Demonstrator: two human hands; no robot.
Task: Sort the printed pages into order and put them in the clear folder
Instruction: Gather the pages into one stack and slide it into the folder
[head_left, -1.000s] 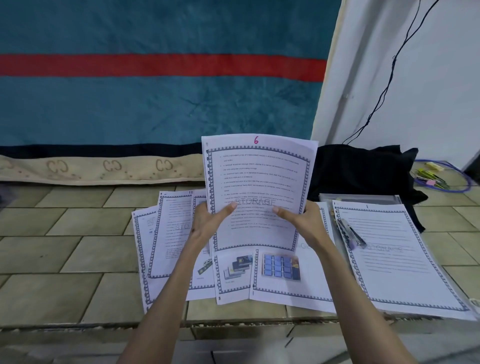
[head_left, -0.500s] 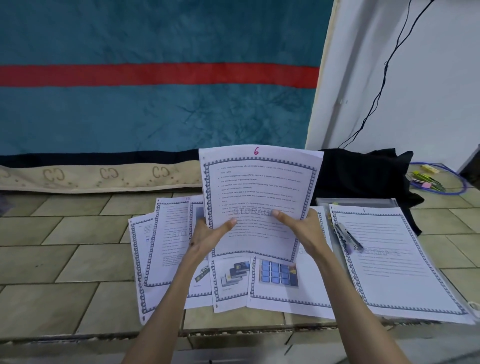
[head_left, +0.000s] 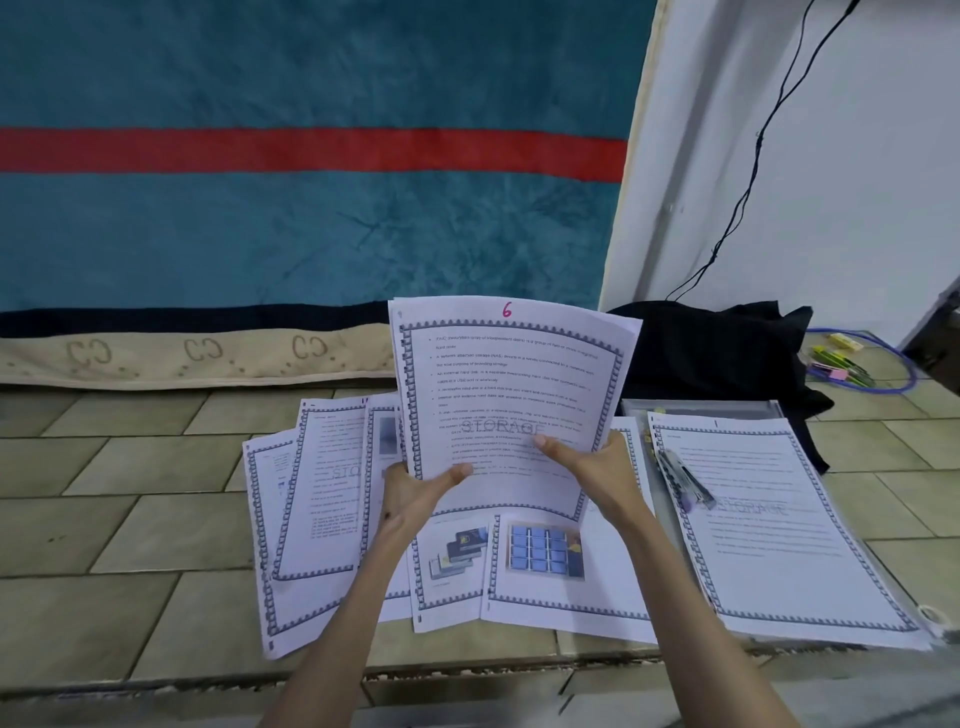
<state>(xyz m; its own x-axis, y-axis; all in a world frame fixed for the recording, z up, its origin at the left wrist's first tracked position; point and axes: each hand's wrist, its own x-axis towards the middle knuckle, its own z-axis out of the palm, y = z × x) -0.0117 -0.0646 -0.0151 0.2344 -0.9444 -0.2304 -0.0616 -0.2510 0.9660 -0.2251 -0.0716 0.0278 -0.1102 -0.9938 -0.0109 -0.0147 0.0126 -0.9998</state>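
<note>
I hold a printed page (head_left: 511, 384) upright in front of me, marked with a pink 6 at its top and a STORAGE watermark. My left hand (head_left: 415, 493) grips its lower left edge and my right hand (head_left: 597, 470) grips its lower right side. Beneath it several bordered pages (head_left: 322, 499) lie fanned on the tiled floor, two showing photos (head_left: 545, 551). To the right, the page numbered 1 (head_left: 779, 530) rests on the clear folder (head_left: 696, 408), with a pen (head_left: 685, 480) lying on its left edge.
A teal blanket with a red stripe (head_left: 311, 156) hangs behind, above a beige trim. A black cloth (head_left: 717, 353) lies by the white wall, with a black cable (head_left: 753, 156) on that wall. Coloured clips and a purple cord (head_left: 841, 364) sit far right. A tiled step edge (head_left: 208, 686) runs below.
The view has tilted upward, so everything sits lower in the frame. My left thumb has slid a little lower on the page. Both hands keep hold of the page marked 6.
</note>
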